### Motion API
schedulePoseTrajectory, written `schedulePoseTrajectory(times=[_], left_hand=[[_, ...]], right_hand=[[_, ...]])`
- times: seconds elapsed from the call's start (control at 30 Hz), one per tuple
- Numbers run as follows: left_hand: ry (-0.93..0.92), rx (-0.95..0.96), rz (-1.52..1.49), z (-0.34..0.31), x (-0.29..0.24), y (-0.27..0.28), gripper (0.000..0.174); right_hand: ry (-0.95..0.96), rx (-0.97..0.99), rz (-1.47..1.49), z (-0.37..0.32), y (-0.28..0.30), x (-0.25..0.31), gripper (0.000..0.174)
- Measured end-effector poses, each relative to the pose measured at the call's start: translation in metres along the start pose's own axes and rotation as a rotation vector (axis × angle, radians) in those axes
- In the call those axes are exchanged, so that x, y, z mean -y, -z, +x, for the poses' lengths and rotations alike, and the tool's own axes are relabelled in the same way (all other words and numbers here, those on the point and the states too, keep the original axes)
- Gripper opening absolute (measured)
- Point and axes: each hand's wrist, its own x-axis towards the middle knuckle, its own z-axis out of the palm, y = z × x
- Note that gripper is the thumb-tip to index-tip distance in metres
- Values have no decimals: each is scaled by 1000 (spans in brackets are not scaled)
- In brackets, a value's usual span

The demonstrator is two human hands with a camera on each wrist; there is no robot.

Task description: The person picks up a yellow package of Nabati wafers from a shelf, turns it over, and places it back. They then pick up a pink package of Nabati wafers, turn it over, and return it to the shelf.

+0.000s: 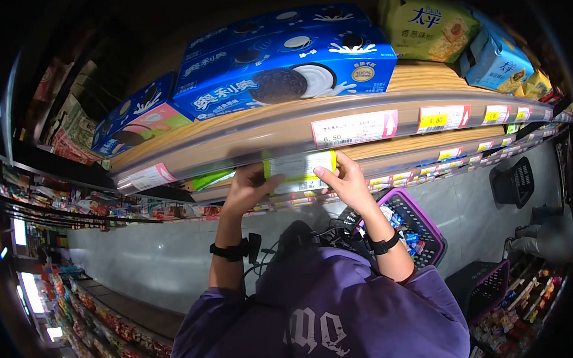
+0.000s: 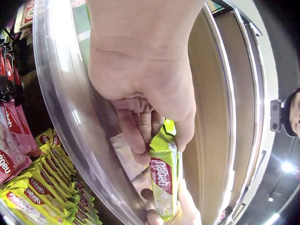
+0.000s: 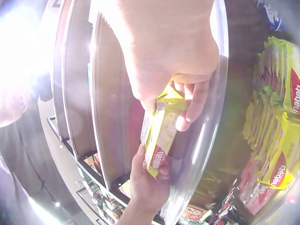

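Note:
A yellow-green Nabati wafer pack (image 1: 300,168) is held level between both hands, close in front of the shelf edge. The left hand (image 1: 250,188) pinches one end between thumb and fingers, and the right hand (image 1: 348,180) pinches the other. In the head view the face toward the person carries printed text and a barcode. The left wrist view shows the front of the wafer pack (image 2: 164,183) with its red logo, its crimped end at the left fingers. In the right wrist view the right thumb and fingers grip the near end of the wafer pack (image 3: 161,136).
Blue Oreo boxes (image 1: 283,72) and a green cracker bag (image 1: 426,26) stand on the upper shelf, above price tags (image 1: 355,128). More Nabati packs (image 2: 42,187) fill a lower shelf. A purple-rimmed basket (image 1: 437,240) with goods stands on the floor to the right; another person (image 1: 557,239) is farther right.

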Motion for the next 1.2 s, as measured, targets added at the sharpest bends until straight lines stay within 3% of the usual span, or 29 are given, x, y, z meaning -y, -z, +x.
schedulePoseTrajectory(times=[1.0, 1.2], left_hand=[[-8, -9, -39, -2, -9, -6, 21], [81, 44, -23, -2, -7, 1, 30]], right_hand=[[26, -9, 12, 0, 0, -3, 33], [17, -8, 31, -1, -2, 1, 34]])
